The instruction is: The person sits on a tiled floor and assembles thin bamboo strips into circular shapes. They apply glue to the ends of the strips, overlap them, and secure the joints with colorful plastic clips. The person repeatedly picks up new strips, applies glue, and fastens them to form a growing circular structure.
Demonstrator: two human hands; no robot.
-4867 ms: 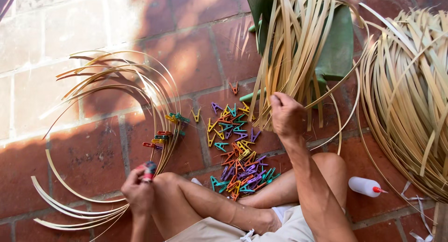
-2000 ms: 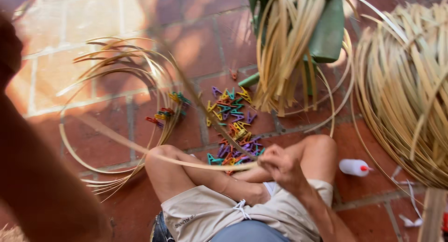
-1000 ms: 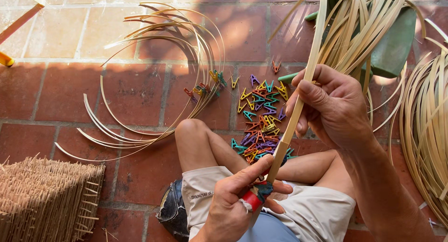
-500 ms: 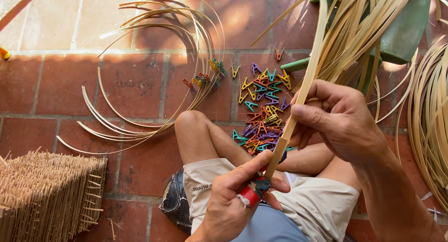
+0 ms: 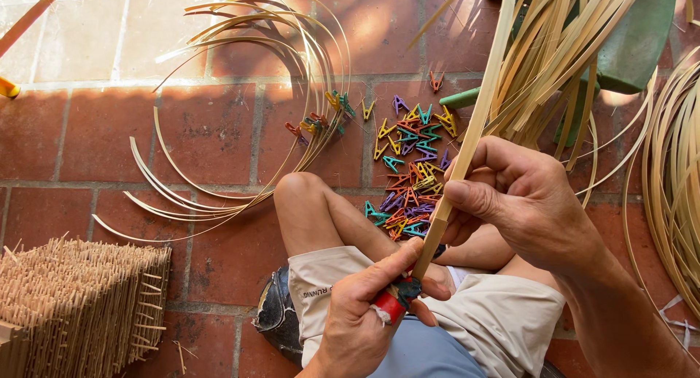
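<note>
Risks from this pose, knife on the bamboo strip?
1. The left hand works a red-handled small knife at the end of the pale flat bamboo strip; a slip may cut the bare thigh below.
2. The right hand pinches the strip just above the tool, so its fingers seem exposed.

A pile of clothespins [image 5: 408, 166] is lying on the brick floor [image 5: 211, 130] just beyond the person's bent knee [image 5: 299, 192], with curved cane strips [image 5: 248, 115] lying to its left. A woven cane panel [image 5: 80, 305] is sitting at the near left, while bundled strips [image 5: 678, 181] are lying at the far right.
</note>
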